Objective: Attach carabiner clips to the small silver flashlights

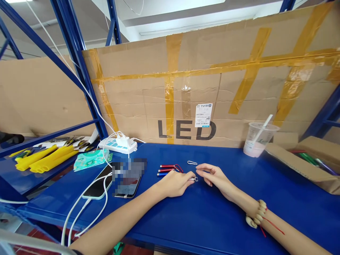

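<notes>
My left hand (177, 182) is closed around a small silver piece with a looped end (195, 179); most of it is hidden in the fingers. Facing it, my right hand (214, 177) has its fingers loosely bent and apart, with nothing visible in them. Just beyond the right fingertips, a silver carabiner (192, 163) lies on the blue table (191, 219). Beside my left hand are two slim red metal tubes (167, 168), with a red carabiner (179, 168) at their right end. A blue tube (163, 172) lies in front of them, partly covered by that hand.
Left are two phones (99, 186) (129, 187), white cables (105, 205), a power strip (117, 145) and a teal packet (91, 160). Yellow objects (49, 159) lie farther left. Right stand a plastic cup (256, 141) with a straw and an open cardboard box (294, 164). Taped cardboard (132, 106) forms the back.
</notes>
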Motion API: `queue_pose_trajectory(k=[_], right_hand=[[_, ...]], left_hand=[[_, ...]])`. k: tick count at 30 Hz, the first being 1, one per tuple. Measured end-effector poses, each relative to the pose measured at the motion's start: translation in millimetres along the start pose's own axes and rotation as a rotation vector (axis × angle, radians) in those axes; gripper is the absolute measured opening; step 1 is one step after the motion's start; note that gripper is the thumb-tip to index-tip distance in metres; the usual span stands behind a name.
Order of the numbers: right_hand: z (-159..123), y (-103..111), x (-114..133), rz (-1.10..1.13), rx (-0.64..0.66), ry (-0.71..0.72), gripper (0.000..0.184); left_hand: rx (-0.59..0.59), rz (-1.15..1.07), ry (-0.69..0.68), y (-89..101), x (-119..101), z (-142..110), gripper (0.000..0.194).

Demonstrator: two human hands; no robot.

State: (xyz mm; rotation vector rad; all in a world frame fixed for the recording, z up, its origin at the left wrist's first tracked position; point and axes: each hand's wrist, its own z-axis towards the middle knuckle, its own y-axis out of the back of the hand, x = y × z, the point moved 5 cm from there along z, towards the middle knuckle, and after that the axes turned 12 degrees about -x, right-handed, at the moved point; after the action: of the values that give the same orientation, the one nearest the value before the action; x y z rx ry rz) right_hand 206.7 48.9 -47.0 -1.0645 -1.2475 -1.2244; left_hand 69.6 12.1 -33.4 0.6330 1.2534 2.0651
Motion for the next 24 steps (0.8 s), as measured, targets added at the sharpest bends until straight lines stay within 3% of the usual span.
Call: queue_pose_trajectory(k=[24], right_hand=[[0.6,2.4,1.1,0.01,0.005,0.004,0.05]], left_hand=[[0.003,-0.088,0.005,1.2,-0.7,1.0,0.021]])
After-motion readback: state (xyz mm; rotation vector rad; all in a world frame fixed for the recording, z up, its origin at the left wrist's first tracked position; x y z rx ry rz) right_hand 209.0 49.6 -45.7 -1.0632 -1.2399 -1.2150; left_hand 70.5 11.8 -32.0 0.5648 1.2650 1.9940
